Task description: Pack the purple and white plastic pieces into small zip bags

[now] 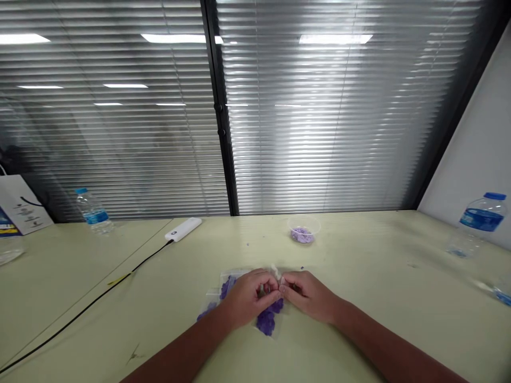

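My left hand [252, 295] and my right hand [309, 295] meet fingertip to fingertip low in the middle of the view. Both are closed in a pinch on a small whitish, see-through piece [275, 272] that looks like the edge of a clear plastic bag; the fingers hide most of it. Under and just in front of them lies a clear bag of purple pieces [266, 322]. Another such bag [227, 285] is partly covered by my left hand, and a third bag [208, 308] shows beside my left wrist.
Behind the hands stands a clear round tub [304, 232] with light purple bits. A white power bank [183, 229] with a black cable [96, 299] lies left. Water bottles stand at left [95, 213] and right [477, 223]. A white paper bag [24, 205] is far left, blinds [311, 133] behind.
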The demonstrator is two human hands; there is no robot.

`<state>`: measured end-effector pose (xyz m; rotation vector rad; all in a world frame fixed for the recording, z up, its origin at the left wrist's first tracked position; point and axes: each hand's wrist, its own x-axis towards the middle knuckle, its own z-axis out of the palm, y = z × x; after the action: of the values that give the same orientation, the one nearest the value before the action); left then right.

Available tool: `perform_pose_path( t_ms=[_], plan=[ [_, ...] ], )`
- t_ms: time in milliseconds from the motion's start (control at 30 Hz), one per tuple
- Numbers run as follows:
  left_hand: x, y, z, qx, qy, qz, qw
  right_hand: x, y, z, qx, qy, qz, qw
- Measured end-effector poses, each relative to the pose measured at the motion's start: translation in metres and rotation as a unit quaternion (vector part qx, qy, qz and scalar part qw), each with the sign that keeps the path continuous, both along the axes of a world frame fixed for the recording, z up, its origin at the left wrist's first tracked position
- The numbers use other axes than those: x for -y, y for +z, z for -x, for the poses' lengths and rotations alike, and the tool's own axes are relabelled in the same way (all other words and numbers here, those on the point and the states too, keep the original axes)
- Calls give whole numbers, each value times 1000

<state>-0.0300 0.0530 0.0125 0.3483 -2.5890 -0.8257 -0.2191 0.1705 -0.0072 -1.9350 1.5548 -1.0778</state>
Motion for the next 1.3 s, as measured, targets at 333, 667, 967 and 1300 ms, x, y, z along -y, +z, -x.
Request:
perform_pose_path(
  t_ms=[333, 667, 967, 1300],
  plan=[
    [0, -3, 1, -14, -24, 32, 999, -1, 2, -2, -3, 7, -3, 1000],
    [1, -2, 1, 3, 14, 2, 1000, -3, 0, 1, 6, 4, -16, 1000],
    [-1, -1, 1, -5, 12, 11, 1000, -1, -2, 5, 14, 1, -26, 1000],
    [0, -1, 0, -5, 9, 18, 1000, 0, -2, 4, 2, -4, -19, 1000]
  ],
)
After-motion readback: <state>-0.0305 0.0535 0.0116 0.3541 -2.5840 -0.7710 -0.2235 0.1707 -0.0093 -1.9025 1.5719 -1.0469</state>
